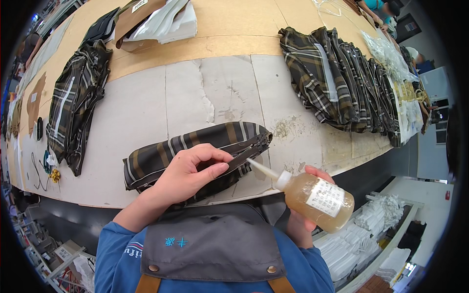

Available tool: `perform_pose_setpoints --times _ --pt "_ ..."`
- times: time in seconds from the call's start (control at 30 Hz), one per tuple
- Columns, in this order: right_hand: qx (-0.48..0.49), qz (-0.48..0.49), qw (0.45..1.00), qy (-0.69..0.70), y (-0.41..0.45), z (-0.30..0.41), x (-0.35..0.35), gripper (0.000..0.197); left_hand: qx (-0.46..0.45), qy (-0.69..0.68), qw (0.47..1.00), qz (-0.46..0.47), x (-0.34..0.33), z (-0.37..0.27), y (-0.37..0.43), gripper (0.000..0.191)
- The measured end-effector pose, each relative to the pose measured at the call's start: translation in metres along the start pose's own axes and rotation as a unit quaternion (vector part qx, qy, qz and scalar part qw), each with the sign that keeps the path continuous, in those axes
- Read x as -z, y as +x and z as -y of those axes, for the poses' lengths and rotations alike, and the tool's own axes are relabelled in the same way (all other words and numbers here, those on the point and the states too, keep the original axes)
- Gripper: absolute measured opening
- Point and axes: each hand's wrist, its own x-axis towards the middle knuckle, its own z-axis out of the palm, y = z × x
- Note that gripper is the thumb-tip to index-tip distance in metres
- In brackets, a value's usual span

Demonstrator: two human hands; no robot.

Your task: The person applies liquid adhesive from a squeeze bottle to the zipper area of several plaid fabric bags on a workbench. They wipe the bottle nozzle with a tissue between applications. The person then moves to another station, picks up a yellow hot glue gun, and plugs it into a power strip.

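Note:
A dark plaid fabric piece with a metal zipper (198, 141) lies along the near edge of the worktable. My left hand (198, 172) pinches the zipper edge of this piece between thumb and index finger. In my right hand (309, 199) is a soft plastic squeeze bottle (317, 199) of yellowish liquid, tilted, its long nozzle pointing at the zipper tape beside my left fingertips. Whether the nozzle touches the tape I cannot tell. The bottle bears a written label.
Several similar plaid pieces (340, 84) stand in a row at the right; more plaid pieces (75, 102) lie at the left. Behind, a brown paper wrap holds white sheets (168, 27). Clear plastic bags (390, 55) lie far right. Co-workers are at the table's far edges. White bundles sit below right.

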Motion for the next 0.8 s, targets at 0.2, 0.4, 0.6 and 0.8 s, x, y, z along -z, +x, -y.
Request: perform_pose_setpoints --times 0.2,0.4,0.6,0.8 --pt "0.005 -0.024 1.0 -0.012 0.003 0.006 -0.001 0.116 -0.001 0.003 1.0 0.003 0.0 0.0 0.0 0.017" --pt "-0.024 0.036 0.995 0.085 -0.005 -0.016 0.0 0.115 -0.019 0.017 1.0 -0.007 0.0 0.001 0.0 0.018" --pt "-0.033 0.052 0.98 0.188 -0.002 -0.025 -0.005 0.114 -0.027 0.01 1.0 -0.006 0.0 0.005 0.001 0.018" --pt "0.077 0.011 0.99 0.115 0.01 -0.03 0.015 0.114 -0.002 0.004 1.0 -0.003 0.0 -0.001 0.0 0.016"
